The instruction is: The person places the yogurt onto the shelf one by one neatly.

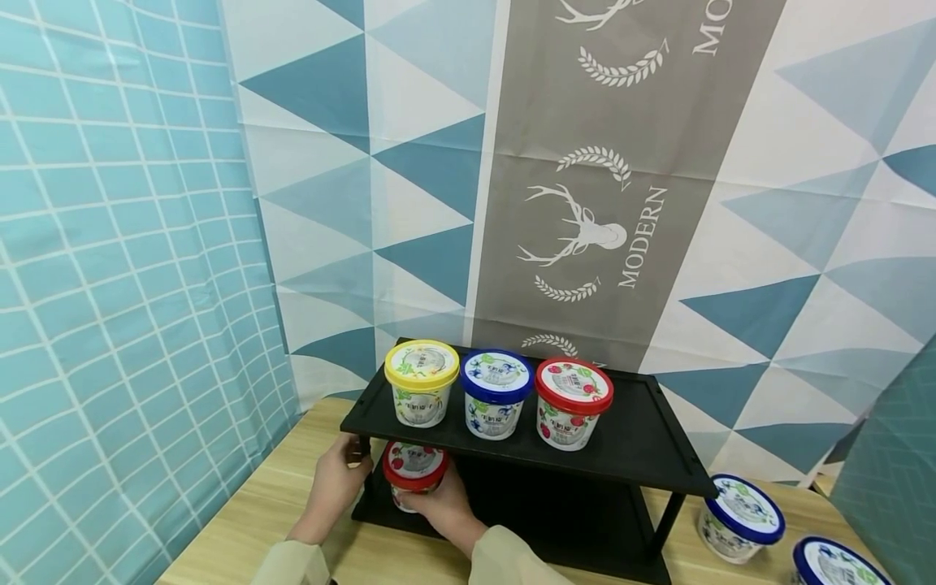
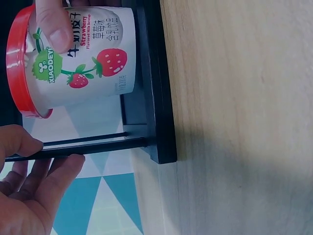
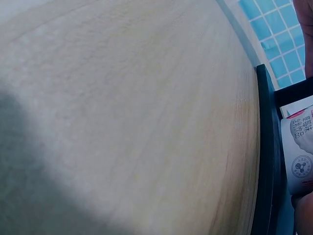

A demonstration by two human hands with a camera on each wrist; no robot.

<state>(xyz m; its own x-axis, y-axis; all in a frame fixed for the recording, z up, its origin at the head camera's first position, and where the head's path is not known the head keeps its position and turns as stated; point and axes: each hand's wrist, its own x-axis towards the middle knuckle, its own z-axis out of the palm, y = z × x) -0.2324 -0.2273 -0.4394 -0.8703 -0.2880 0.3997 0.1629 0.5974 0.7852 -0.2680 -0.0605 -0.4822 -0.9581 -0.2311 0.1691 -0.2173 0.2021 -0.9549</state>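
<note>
The step in hand looks like seating a red-lidded strawberry cup (image 1: pixel 413 471) on the lower tier of the black two-tier shelf (image 1: pixel 643 439), at that tier's left end, low in the centre of the head view. The right hand (image 1: pixel 446 510) holds the cup from the front, its fingers curled round the tub; in the left wrist view a fingertip of that hand (image 2: pixel 55 24) presses on the printed side near the red lid. The cup appears to sit on or just above the lower board; whether it rests fully cannot be told.

The left hand (image 1: pixel 338 479) is at the shelf's front left corner, with its thumb and fingers (image 2: pixel 54 176) closed round the thin black leg (image 2: pixel 93 148), seemingly steadying the rack.

On the upper tier, in the middle of the frame, stand three cups in a row: a yellow-lidded cup (image 1: pixel 422 382), a blue-lidded cup (image 1: pixel 496 392) and a second red-lidded cup (image 1: pixel 574 402), close together. Two more blue-lidded cups (image 1: pixel 738 518) sit on the wooden desk (image 1: pixel 278 504) at the lower right, apart from the shelf.

As a judgement, the next move calls for setting the held cup flat and square at the left end, below the yellow one, then letting go without tipping it, while the other hand keeps the light rack from sliding.
</note>
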